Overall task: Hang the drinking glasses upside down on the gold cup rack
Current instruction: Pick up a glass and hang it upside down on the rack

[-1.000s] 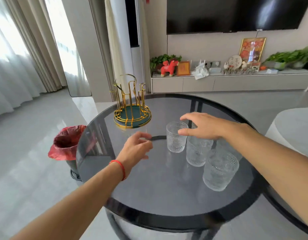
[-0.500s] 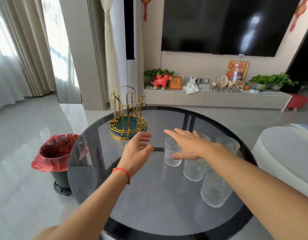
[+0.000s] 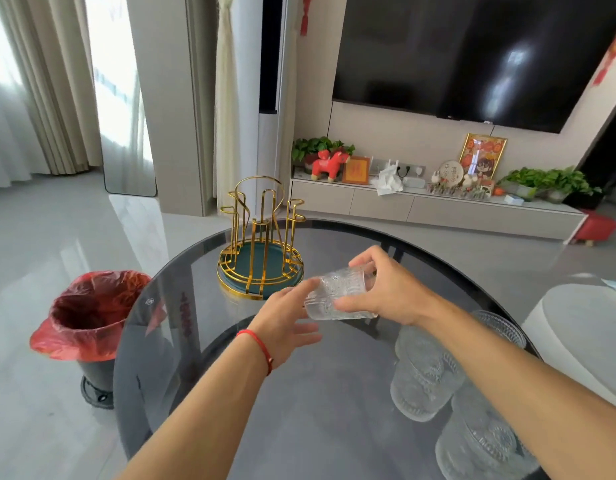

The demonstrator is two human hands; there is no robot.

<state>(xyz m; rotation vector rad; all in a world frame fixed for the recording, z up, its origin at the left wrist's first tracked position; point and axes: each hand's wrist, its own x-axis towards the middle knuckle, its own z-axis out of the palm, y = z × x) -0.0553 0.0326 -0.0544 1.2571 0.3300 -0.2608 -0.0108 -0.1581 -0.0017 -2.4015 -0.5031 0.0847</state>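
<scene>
While tipped sideways, held glass [image 3: 337, 296]: long axis near level, above the worktop [image 3: 299, 427], base toward left.
Right hand [image 3: 386, 292]: clamped round it.
Left hand [image 3: 285, 323]: fingers spread, touching its base.
Gold cup rack [image 3: 259, 251]: near far-left edge, pegs bare.
Standing glasses [image 3: 424, 379]: three, by right edge.

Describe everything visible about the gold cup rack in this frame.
The gold cup rack stands upright on the far left part of the dark glass table, beyond both hands and touched by neither. Thin, shiny gold wire forms several tall looped prongs and a larger arched handle above a round wire rim, which surrounds a teal tray base. No glass hangs on it; every prong is bare.
</scene>
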